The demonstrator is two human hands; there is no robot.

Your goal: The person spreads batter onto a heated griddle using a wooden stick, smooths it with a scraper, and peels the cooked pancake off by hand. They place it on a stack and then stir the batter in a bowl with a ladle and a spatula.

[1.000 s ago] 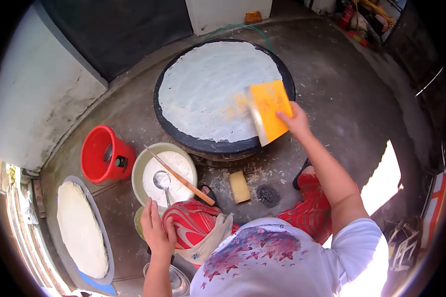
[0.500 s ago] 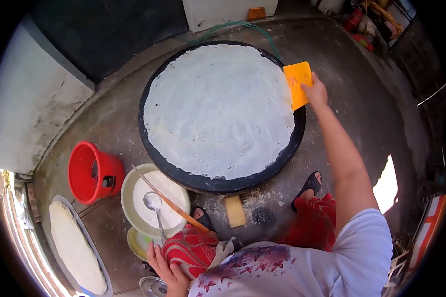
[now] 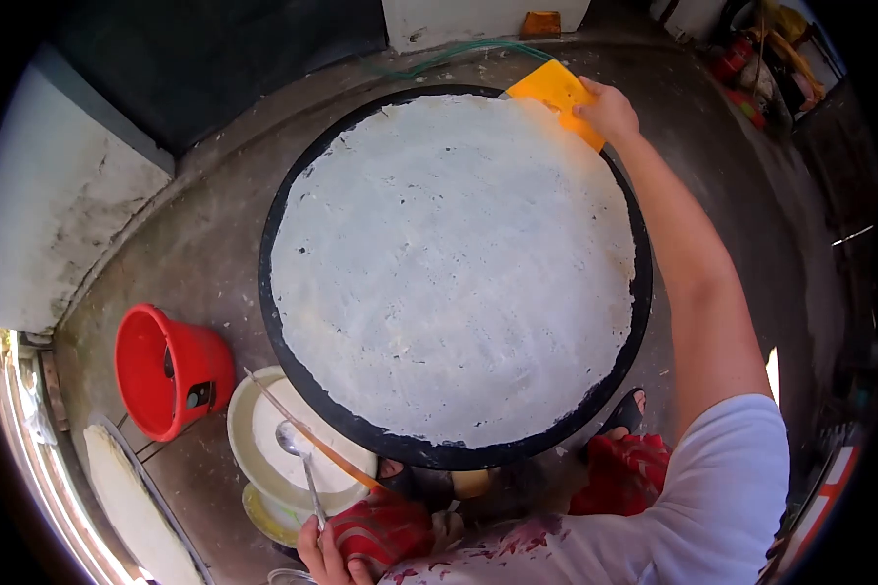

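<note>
A thin pale batter sheet (image 3: 449, 263) covers most of a large round black griddle (image 3: 275, 322), with a few small dark gaps in it. At the griddle's far right rim, my right hand (image 3: 610, 112) grips an orange plastic scraper (image 3: 546, 88), whose edge meets the sheet's border. My left hand (image 3: 332, 556) lies on my knee in red patterned cloth (image 3: 385, 531), fingers stretched out and holding nothing. Just beyond its fingertips is the handle of a metal ladle (image 3: 312, 478), which rests in a basin (image 3: 244, 439) of white batter. A long wooden stick (image 3: 312, 434) lies across that basin.
A red bucket (image 3: 146, 380) stands left of the basin. On the lower left is a tray (image 3: 156, 487) bearing a pale flat sheet. A yellowish bowl (image 3: 268, 522) sits partly under the basin. A green hose (image 3: 458, 51) runs behind the griddle. A wall (image 3: 78, 195) is at left.
My right hand and the scraper have moved away from me and leftward along the griddle's right rim. The view has shifted closer over the griddle. My left hand stays on the knee.
</note>
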